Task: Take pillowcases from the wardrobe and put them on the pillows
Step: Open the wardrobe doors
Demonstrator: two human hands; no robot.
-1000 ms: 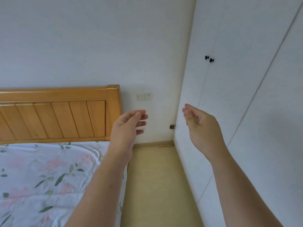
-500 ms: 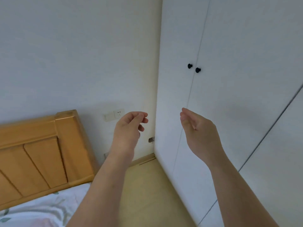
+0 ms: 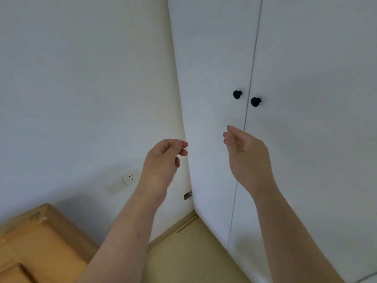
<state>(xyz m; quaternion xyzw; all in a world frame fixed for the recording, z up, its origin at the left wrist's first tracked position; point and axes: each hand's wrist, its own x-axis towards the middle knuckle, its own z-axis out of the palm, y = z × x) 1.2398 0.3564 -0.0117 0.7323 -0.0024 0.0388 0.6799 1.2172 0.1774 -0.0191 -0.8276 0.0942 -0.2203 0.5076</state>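
Note:
A white wardrobe (image 3: 306, 139) fills the right half of the view, its two doors closed. Two black round knobs sit side by side at the seam: the left knob (image 3: 237, 94) and the right knob (image 3: 255, 101). My right hand (image 3: 246, 154) hovers below the knobs, in front of the seam, fingers loosely curled and holding nothing. My left hand (image 3: 161, 162) is raised to its left, near the wardrobe's corner edge, fingers also loosely curled and empty. No pillowcase or pillow is in view.
A wooden headboard (image 3: 30, 242) shows at the bottom left. A wall socket and switch plate (image 3: 125, 180) sits on the white wall. A small metal fitting (image 3: 187, 196) is at the wardrobe's side. Beige floor (image 3: 193, 252) runs between bed and wardrobe.
The view has swung right and up towards the wardrobe; the bed has dropped out of view. The knobs now appear larger and closer. Both hands stay raised, empty.

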